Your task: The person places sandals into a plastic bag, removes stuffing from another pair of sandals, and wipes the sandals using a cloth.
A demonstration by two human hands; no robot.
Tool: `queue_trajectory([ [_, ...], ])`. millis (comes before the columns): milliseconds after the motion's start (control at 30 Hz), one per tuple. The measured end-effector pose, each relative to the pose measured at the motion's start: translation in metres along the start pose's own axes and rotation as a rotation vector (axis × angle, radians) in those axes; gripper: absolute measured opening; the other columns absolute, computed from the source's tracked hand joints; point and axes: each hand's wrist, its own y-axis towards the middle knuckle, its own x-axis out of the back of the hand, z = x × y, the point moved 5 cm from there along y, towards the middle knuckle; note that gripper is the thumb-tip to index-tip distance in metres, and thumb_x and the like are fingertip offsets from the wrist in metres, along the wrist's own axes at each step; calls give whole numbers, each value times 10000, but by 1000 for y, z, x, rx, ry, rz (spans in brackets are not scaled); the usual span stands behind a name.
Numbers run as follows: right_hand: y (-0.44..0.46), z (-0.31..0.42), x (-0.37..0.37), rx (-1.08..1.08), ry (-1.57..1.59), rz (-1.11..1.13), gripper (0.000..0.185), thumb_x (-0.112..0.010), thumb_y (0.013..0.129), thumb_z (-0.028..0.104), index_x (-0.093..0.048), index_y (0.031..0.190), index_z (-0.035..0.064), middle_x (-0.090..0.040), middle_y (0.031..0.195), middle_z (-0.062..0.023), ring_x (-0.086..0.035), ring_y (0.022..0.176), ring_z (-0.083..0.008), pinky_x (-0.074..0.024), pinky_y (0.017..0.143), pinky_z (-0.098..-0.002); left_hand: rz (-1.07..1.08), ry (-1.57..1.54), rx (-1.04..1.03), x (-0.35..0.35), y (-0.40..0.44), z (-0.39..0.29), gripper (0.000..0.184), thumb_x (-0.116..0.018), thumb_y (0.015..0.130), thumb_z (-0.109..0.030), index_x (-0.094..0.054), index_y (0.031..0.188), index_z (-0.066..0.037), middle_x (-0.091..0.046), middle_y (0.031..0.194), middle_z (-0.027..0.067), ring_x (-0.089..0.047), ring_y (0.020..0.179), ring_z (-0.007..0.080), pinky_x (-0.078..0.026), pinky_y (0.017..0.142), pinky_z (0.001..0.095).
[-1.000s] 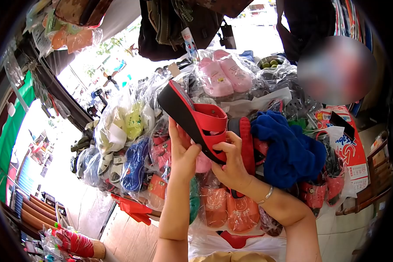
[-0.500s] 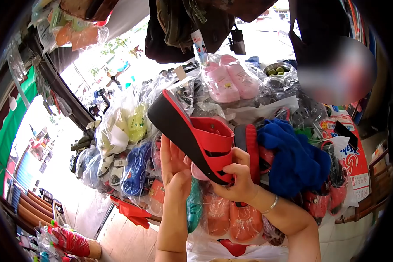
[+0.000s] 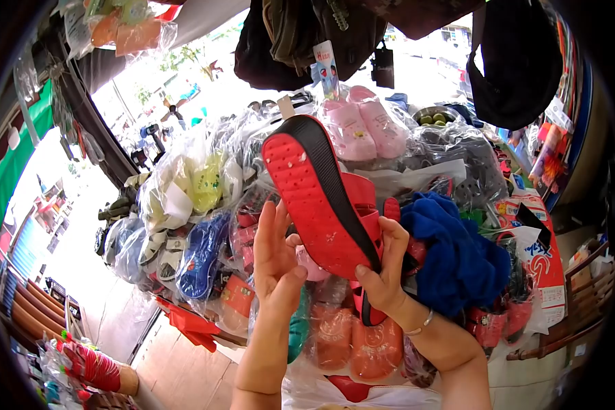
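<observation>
A red wedge sandal (image 3: 321, 212) is tilted so that its red sole and black side face the camera. My right hand (image 3: 384, 266) grips its lower end, thumb on the sole and fingers by the straps. My left hand (image 3: 277, 263) is beside the sole on the left, palm up with fingers spread, holding nothing. Partly hidden behind the right hand is a second red shoe (image 3: 391, 209). A crumpled blue cloth (image 3: 454, 253) lies to the right. Below the hands are orange slippers (image 3: 376, 350) in clear plastic.
Bagged shoes cover the stall, among them pink clogs (image 3: 365, 130), yellow ones (image 3: 208, 186) and a blue pair (image 3: 203, 256). Dark bags (image 3: 307, 41) hang overhead. A bowl of green fruit (image 3: 436, 116) stands at the back. A wooden chair (image 3: 570, 307) is at the right.
The sandal has turned from its side view to show the red sole. My left hand has come off it with fingers spread; my right hand still holds it. The view has shifted slightly.
</observation>
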Motion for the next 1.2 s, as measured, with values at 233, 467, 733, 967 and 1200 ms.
queue_trajectory([
  [233,6,-3,4,-231,276,-152,740,-552,738,115,-231,1391,-16,-348,1343,-150,-354,1263,-215,-240,1105,-360,-18,-5,-15,6,-4,7,814,-591,791,-27,-188,1498,-35,-339,1497,183,-359,1372,269,-333,1042,366],
  [467,9,-4,9,-215,317,-220,722,-550,741,145,-260,1384,-8,-371,1327,-141,-362,1262,-219,-249,1100,-352,-28,441,91,11,-25,38,402,-776,725,-44,-548,1053,-1,-600,1027,78,-569,972,204,-438,899,323],
  [733,8,-12,16,-215,179,-265,670,-497,749,95,-273,1374,8,-389,1313,-125,-388,1237,-204,-262,1094,-347,72,781,86,0,-19,31,79,-632,861,-47,-577,850,8,-599,792,117,-593,752,252,-469,724,312],
  [967,14,-22,15,-420,659,-420,526,-444,835,148,-348,1348,80,-485,1328,-111,-489,1237,-258,-391,1059,-409,12,517,171,15,-21,48,108,-579,918,-74,-594,905,32,-621,786,102,-607,755,157,-476,713,275],
  [1200,16,-21,16,-503,713,-428,506,-458,822,150,-370,1316,82,-475,1308,-120,-486,1229,-251,-400,1053,-403,125,606,102,-4,-19,44,98,-638,879,-90,-619,907,3,-635,801,117,-614,734,237,-476,676,305],
])
